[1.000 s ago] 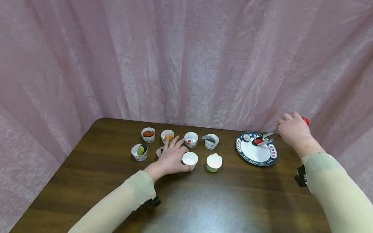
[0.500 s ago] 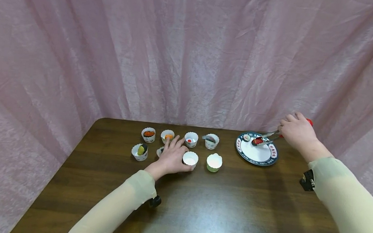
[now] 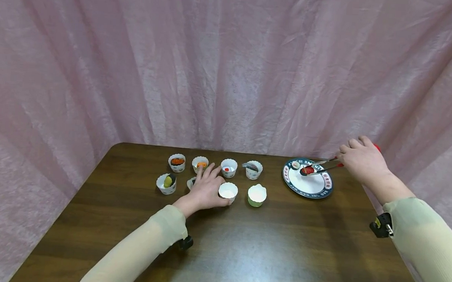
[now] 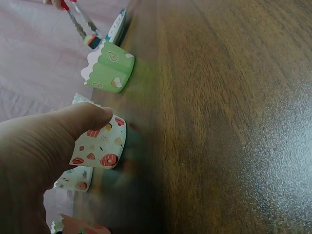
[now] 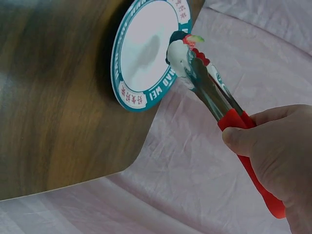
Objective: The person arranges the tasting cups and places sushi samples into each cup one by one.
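My left hand (image 3: 206, 190) holds a white paper cup (image 3: 228, 192), its thumb pressed against the near side. In the left wrist view, red and yellow prints mark the paper cup (image 4: 102, 148) under that thumb. My right hand (image 3: 363, 160) grips red-handled metal tongs (image 5: 214, 92). Their tips are at a piece of sushi (image 3: 307, 170) with a red topping and dark wrap, over the round plate (image 3: 311, 191) with a blue-green lettered rim. A small white roll piece (image 3: 295, 164) lies near the plate's back left rim.
A green paper cup (image 3: 256, 197) stands between left hand and plate. Behind are cups holding an orange-topped piece (image 3: 177, 161), a small red bit (image 3: 227, 169) and a silvery fish-topped piece (image 3: 250, 167). A yellow-green piece (image 3: 168, 181) sits front left. Pink curtain (image 3: 229, 74) hangs behind.
My right hand has moved slightly right and its wrist has turned. The tongs' two arms now show further apart around the red-topped sushi. The left hand stays at its cup; the head view shifts slightly.
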Demonstrator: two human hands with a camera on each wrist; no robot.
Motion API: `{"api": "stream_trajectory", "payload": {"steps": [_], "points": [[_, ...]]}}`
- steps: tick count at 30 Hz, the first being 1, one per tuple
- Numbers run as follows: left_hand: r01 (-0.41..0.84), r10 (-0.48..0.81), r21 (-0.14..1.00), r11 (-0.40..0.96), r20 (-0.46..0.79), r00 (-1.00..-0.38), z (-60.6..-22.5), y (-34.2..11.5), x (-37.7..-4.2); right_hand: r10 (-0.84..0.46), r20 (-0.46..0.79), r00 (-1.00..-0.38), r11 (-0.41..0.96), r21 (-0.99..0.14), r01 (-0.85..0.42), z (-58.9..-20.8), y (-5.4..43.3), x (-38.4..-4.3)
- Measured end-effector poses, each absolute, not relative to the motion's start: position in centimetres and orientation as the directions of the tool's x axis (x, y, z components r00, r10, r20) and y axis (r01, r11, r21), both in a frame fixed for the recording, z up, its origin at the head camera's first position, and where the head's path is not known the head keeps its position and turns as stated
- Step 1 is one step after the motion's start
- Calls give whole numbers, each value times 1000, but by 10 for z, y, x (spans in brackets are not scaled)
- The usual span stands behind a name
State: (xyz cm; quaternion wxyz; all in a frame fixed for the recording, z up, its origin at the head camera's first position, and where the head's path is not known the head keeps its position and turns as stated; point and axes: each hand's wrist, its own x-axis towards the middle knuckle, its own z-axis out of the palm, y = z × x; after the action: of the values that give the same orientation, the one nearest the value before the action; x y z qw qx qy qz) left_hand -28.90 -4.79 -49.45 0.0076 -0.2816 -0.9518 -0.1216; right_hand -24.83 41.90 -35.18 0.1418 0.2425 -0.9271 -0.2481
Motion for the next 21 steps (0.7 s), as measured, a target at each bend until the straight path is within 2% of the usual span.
{"api": "stream_trajectory", "payload": {"steps": [12, 21], "points": [[527, 524, 234, 817, 82, -848, -496, -47, -292, -541, 165, -825, 752, 534, -386, -343, 403, -240], [526, 522, 247, 814, 87, -849, -492, -45, -292, -634, 264, -727, 733, 505, -456, -334, 376, -237]]}}
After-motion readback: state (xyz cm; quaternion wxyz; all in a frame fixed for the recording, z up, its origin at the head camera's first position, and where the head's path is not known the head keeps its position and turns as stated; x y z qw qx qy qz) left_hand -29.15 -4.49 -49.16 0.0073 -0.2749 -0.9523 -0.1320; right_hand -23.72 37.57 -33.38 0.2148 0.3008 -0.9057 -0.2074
